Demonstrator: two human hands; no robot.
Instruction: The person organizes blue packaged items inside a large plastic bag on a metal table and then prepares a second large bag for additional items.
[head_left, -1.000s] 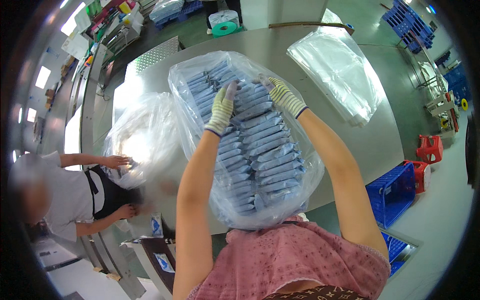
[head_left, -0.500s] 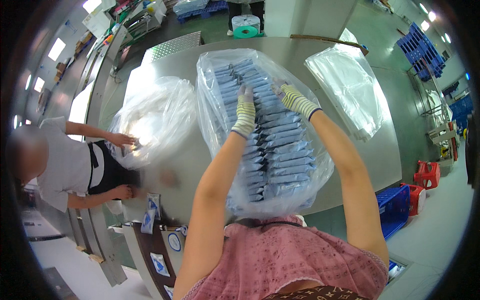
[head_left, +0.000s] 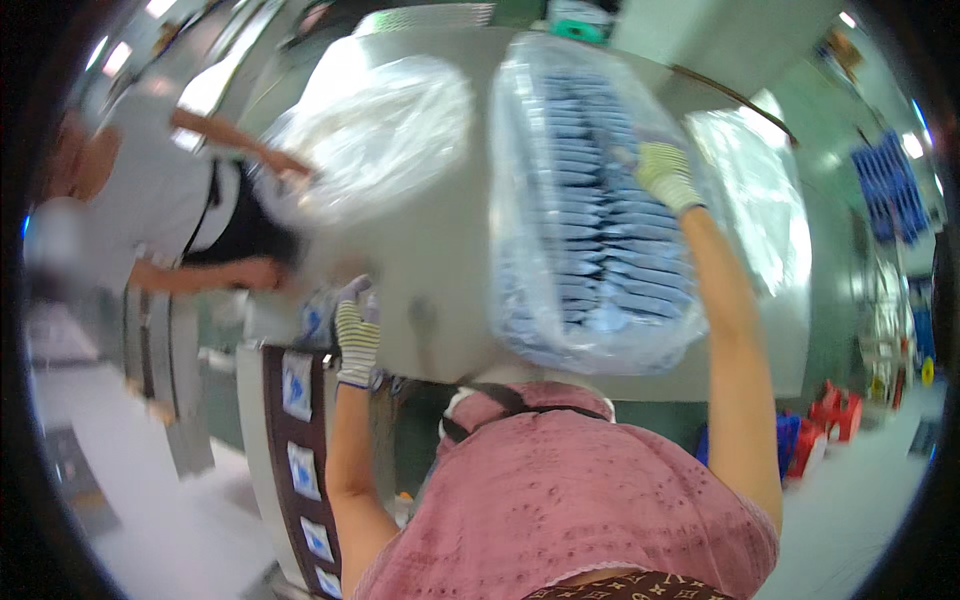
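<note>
A large clear plastic bag [head_left: 520,215] lies on the metal table, filled with two rows of slim light-blue packets [head_left: 640,245]. My right hand [head_left: 665,172], in a striped glove, rests at the right edge of the rows toward their far end. Its blurred fingers look stretched out over the packets. Off to the left, my left hand [head_left: 358,325], gloved alike, is beside the end of a dark conveyor belt [head_left: 275,405]. Its fingers are apart and hold nothing that I can see. A blue-and-white packet [head_left: 315,318] lies close to it, partly blurred.
Several blue-and-white packets [head_left: 303,470] lie along the belt. A co-worker's hand [head_left: 288,165] touches another clear bag [head_left: 385,130] at the far left of the table [head_left: 425,245]. Flat clear bags [head_left: 755,190] are stacked at the right. Red stools [head_left: 835,410] stand beyond.
My left hand has left the packets in the bag and moved left and nearer to the belt's end. My right hand stays at the packets. The whole view has shifted.
</note>
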